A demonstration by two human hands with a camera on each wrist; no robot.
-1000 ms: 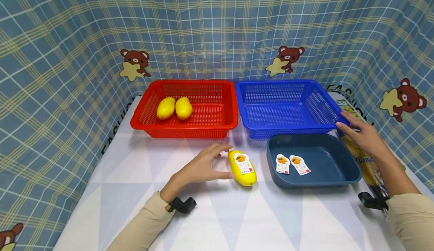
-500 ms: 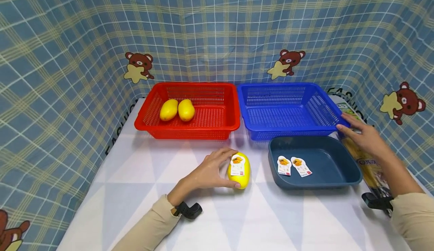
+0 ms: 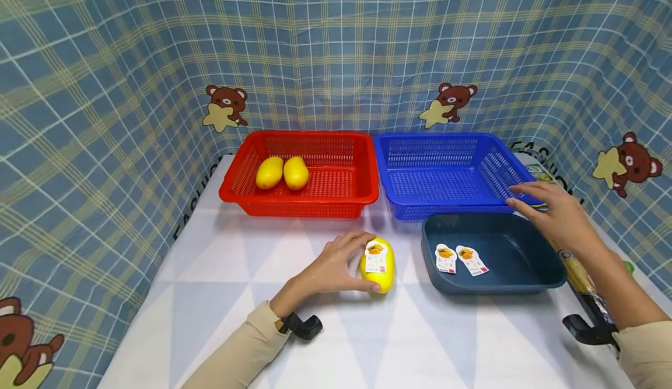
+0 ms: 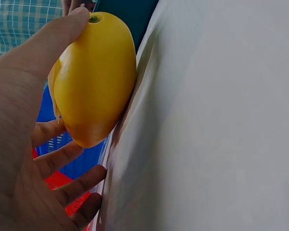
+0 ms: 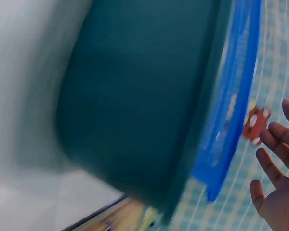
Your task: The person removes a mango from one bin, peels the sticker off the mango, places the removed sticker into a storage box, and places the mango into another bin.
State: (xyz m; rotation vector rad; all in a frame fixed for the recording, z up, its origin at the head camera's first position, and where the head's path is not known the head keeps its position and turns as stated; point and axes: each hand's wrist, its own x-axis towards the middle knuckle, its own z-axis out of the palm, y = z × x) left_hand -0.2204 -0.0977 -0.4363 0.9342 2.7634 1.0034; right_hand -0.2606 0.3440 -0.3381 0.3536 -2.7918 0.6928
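A yellow mango (image 3: pixel 387 278) with a white mango-picture label (image 3: pixel 375 258) on it lies on the table. My left hand (image 3: pixel 336 267) pinches it by its two ends, thumb at the near end and fingertips at the far one. The left wrist view shows the thumb against the stem end of the mango (image 4: pixel 96 77); the lower fingers are spread. Over the back right corner of a dark teal tub (image 3: pixel 504 249) hovers my right hand (image 3: pixel 559 217), fingers loosely extended and holding nothing. Two similar labels (image 3: pixel 446 259) lie in the tub.
A red basket (image 3: pixel 299 207) at the back left holds two mangoes (image 3: pixel 270 172). Beside it stands a blue basket (image 3: pixel 446 208), directly behind the tub. A long printed packet (image 3: pixel 580 278) lies partly under the right arm. Plaid cloth (image 3: pixel 336 51) hangs around the table.
The left hand has closed on the mango, which has turned slightly. The right hand has let go of the blue basket's corner and come forward and left, over the tub.
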